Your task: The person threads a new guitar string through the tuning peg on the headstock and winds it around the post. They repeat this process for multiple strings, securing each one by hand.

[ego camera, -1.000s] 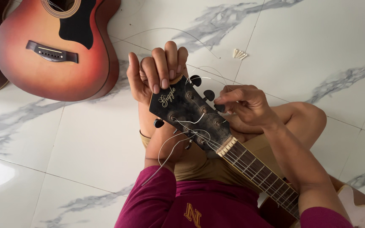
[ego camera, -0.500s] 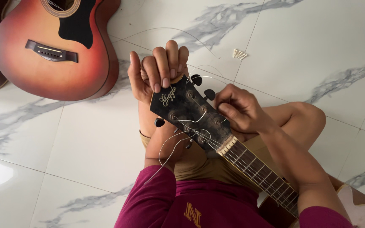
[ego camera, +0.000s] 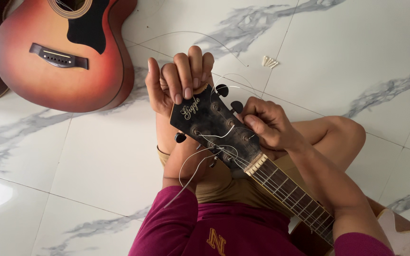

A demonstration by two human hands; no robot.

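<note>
The top edge of the dark, worn wooden guitar headstock (ego camera: pixel 214 124) is gripped by the left hand (ego camera: pixel 176 80), fingers curled over it. The right hand (ego camera: pixel 266 125) is closed around a black tuning peg (ego camera: pixel 236 106) on the headstock's far side. The headstock is held over the crossed legs, with loose curling steel strings (ego camera: pixel 193 163) spilling from its posts. A sunburst red acoustic guitar body (ego camera: pixel 62 52) is laid on the white marble-patterned floor tiles (ego camera: pixel 347 52), well apart, and small white bridge pins (ego camera: pixel 269 61) are seen beyond the hands
</note>
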